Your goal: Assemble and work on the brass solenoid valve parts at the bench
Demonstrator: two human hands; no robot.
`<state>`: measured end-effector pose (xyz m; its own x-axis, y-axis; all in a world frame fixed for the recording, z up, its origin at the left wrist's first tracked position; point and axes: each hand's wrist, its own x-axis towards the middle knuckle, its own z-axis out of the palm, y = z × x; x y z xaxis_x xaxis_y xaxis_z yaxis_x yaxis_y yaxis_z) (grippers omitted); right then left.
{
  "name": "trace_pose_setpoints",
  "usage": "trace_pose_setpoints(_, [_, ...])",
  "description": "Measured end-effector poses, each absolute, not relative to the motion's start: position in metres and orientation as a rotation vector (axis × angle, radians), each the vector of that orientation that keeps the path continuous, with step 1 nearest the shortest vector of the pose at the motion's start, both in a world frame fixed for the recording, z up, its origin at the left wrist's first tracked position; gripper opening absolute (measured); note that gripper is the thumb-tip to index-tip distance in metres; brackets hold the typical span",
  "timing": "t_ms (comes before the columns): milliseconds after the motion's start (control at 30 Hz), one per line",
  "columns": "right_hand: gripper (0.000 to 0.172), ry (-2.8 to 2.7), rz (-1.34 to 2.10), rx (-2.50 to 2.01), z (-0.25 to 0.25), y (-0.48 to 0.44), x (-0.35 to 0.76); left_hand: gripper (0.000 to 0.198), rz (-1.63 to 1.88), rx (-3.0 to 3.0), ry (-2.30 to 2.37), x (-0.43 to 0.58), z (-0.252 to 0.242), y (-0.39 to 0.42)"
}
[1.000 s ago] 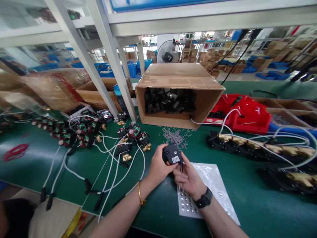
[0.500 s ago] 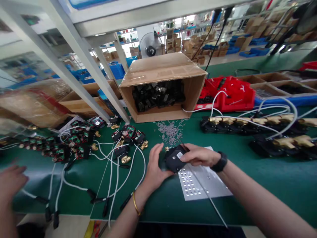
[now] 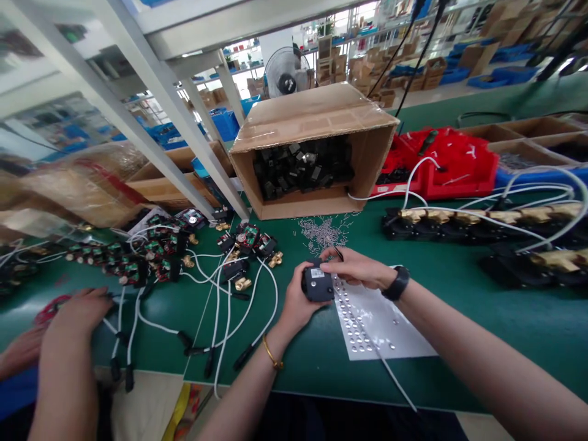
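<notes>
My left hand (image 3: 298, 300) is closed around the left side of a black plastic housing (image 3: 320, 286), which bears a white label and a small silver round spot. At the housing's upper right corner, my right hand (image 3: 356, 268) has thumb and fingers closed on its edge. A thin dark piece, perhaps a cable, curves up by those fingers; its kind is unclear. Below the right hand lies a white sheet (image 3: 386, 337) with rows of small silver round stickers. A white cable (image 3: 392, 373) runs across it toward the bench's front edge.
An open cardboard box (image 3: 316, 122) of black parts stands behind a pile of small metal pins (image 3: 321, 233). Brass-fitted units (image 3: 245, 236) with white cables lie left. More black units (image 3: 487, 223) line the right, before red bins (image 3: 454, 162). A co-worker's hands (image 3: 87, 309) are at left.
The black housing has been turned in my hands, so its labelled face tilts toward me. My left fingers have closed around it. The co-worker's hands have come further into view.
</notes>
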<state>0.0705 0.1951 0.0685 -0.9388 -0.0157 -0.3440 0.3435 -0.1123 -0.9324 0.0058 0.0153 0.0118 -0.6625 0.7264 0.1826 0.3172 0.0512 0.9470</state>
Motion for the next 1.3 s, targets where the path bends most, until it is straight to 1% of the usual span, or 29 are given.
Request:
trace_pose_setpoints(267, [0.052, 2.01, -2.172, 0.449, 0.068, 0.184, 0.073, 0.078, 1.683, 1.022, 2.001, 0.007, 0.012, 0.018])
trace_pose_setpoints(367, [0.051, 2.061, -2.131, 0.49, 0.065, 0.183, 0.074, 0.079, 1.68, 1.018, 1.999, 0.006, 0.012, 0.018])
trace_pose_setpoints(433, [0.045, 2.227, -2.064, 0.494, 0.065, 0.182, 0.077, 0.079, 1.678, 1.007, 1.998, 0.006, 0.012, 0.018])
trace_pose_setpoints(500, [0.038, 2.572, -1.932, 0.471, 0.068, 0.179, 0.083, 0.079, 1.677, 0.987, 1.996, 0.006, 0.013, 0.018])
trace_pose_setpoints(533, [0.038, 2.773, -1.823, 0.435, 0.07, 0.175, 0.087, 0.079, 1.682, 0.974, 1.99, 0.007, 0.014, 0.018])
trace_pose_setpoints(567, [0.044, 2.952, -1.679, 0.375, 0.073, 0.171, 0.091, 0.078, 1.688, 0.962, 1.981, 0.007, 0.014, 0.018])
trace_pose_setpoints(667, [0.076, 3.174, -1.166, 0.142, 0.082, 0.156, 0.102, 0.079, 1.691, 0.963, 1.94, 0.007, 0.014, 0.017])
trace_pose_setpoints(700, [0.081, 3.177, -1.023, 0.09, 0.084, 0.151, 0.103, 0.079, 1.682, 0.976, 1.934, 0.007, 0.014, 0.017])
trace_pose_setpoints(733, [0.082, 3.172, -0.908, 0.058, 0.085, 0.148, 0.104, 0.078, 1.67, 0.99, 1.941, 0.007, 0.014, 0.016])
trace_pose_setpoints(800, [0.075, 3.175, -0.781, 0.026, 0.086, 0.145, 0.101, 0.076, 1.647, 1.01, 1.98, 0.006, 0.013, 0.015])
trace_pose_setpoints(900, [0.06, 3.187, -0.76, -0.03, 0.083, 0.146, 0.096, 0.073, 1.627, 1.019, 2.039, 0.004, 0.011, 0.012])
trace_pose_setpoints(967, [0.054, 3.195, -0.752, -0.063, 0.083, 0.146, 0.095, 0.072, 1.609, 1.026, 2.049, 0.003, 0.011, 0.011])
trace_pose_setpoints(1067, [0.055, 3.204, -0.779, -0.088, 0.092, 0.144, 0.1, 0.068, 1.593, 1.044, 2.046, 0.004, 0.011, 0.011])
trace_pose_setpoints(1133, [0.055, 3.229, -0.901, -0.07, 0.104, 0.148, 0.106, 0.064, 1.614, 1.035, 2.037, 0.004, 0.014, 0.012])
trace_pose_setpoints(1200, [0.055, 3.299, -0.993, 0.057, 0.113, 0.164, 0.111, 0.065, 1.637, 0.997, 2.014, 0.005, 0.016, 0.013])
trace_pose_setpoints(1233, [0.055, 3.341, -0.964, 0.181, 0.113, 0.175, 0.114, 0.067, 1.64, 0.973, 2.002, 0.005, 0.017, 0.013])
trace_pose_setpoints(1300, [0.055, 3.37, -0.749, 0.499, 0.1, 0.204, 0.117, 0.072, 1.636, 0.93, 1.982, 0.005, 0.018, 0.014])
